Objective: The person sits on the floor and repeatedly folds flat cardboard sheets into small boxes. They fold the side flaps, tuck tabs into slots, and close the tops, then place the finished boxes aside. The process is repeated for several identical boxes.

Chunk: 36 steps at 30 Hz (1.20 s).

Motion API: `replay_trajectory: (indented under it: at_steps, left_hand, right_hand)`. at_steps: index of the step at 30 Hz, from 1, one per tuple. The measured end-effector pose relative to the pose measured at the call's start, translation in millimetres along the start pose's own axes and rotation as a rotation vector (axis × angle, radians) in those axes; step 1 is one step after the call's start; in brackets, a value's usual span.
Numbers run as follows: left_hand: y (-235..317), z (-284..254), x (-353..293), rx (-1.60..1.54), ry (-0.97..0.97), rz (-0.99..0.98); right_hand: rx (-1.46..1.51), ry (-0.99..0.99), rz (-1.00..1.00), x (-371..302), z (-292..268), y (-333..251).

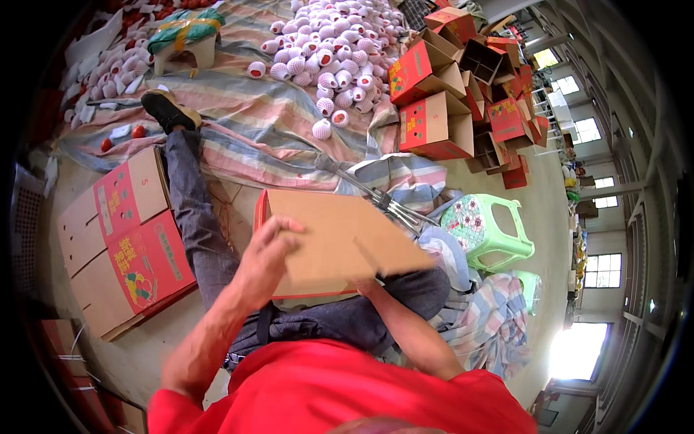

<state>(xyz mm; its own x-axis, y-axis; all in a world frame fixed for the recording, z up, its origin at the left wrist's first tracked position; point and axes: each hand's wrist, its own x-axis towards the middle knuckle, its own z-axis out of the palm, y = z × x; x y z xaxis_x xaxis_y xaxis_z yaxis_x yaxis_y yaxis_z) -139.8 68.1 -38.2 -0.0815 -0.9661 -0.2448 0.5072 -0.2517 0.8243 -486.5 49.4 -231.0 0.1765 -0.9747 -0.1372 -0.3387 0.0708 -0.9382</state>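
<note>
A cardboard box (340, 230) lies over the lap of a person who sits on the floor. Its plain brown side faces up, and thin strips of red show at its left and bottom edges. Its long way runs from left to right, and the slanted right end points a bit down toward the right knee (426, 289). The brown board hides the rest of the box. The left hand (262, 262) is over the box's left part with bent fingers, and it is blurry. I cannot tell if it grips the board or just rests there. The right hand (367, 286) is at the bottom edge. The board hides its fingers, so I cannot tell how tight its grip is. Flat boxes (137, 242) lie on the left.
</note>
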Motion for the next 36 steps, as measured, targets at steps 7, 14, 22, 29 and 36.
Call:
replay_trajectory:
  at_steps: [7,14,22,29,36]
  left_hand:
    - [-31.4,12.1,-40.9,-0.385,0.216,-0.246]
    - [-2.4,0.9,-9.8,-0.335,-0.128,-0.320]
    - [-18.4,-32.7,92.2,0.041,-0.226,0.071]
    - [-37.0,-56.8,112.4,0.335,-0.142,0.243]
    - [-43.1,-67.1,128.8,0.362,-0.122,0.344]
  right_hand:
    - [-0.024,-0.050,0.115,1.5,-15.8,-33.0]
    - [-0.061,-0.107,0.014,25.4,-17.3,-27.9]
    - [-0.884,-0.230,-0.263,42.6,-5.5,-0.8]
    - [-0.231,-0.023,0.063,41.5,17.6,-56.9]
    - [-0.238,-0.019,0.041,44.0,19.3,-67.8]
